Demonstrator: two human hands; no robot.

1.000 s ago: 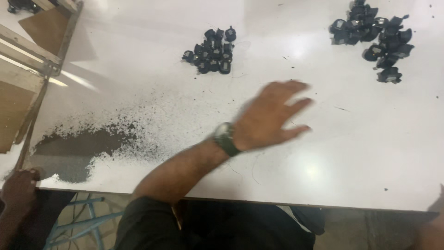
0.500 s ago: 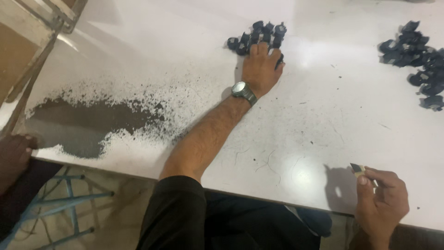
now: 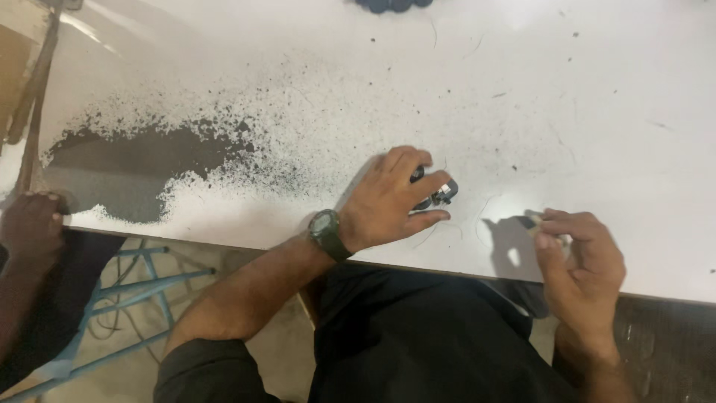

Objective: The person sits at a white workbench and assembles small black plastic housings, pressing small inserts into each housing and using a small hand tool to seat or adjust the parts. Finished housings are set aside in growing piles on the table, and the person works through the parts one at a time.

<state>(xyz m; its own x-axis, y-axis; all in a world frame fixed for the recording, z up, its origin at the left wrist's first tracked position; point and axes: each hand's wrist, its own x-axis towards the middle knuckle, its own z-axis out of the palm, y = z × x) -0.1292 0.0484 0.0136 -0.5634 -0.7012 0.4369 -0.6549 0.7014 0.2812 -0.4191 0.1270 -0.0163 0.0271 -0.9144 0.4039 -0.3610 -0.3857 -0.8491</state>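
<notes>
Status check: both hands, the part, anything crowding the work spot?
Left hand grips small black part on white table. Right hand pinches a tiny piece, kind unclear. Dark powder patch off left; another person's hand at the edge.

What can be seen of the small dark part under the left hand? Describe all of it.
The small dark part is black with a shiny metal bit at its right end. It lies on the white table near the front edge, pinched between the fingers of the left hand, which hide most of it. Its material and full shape cannot be told.
</notes>
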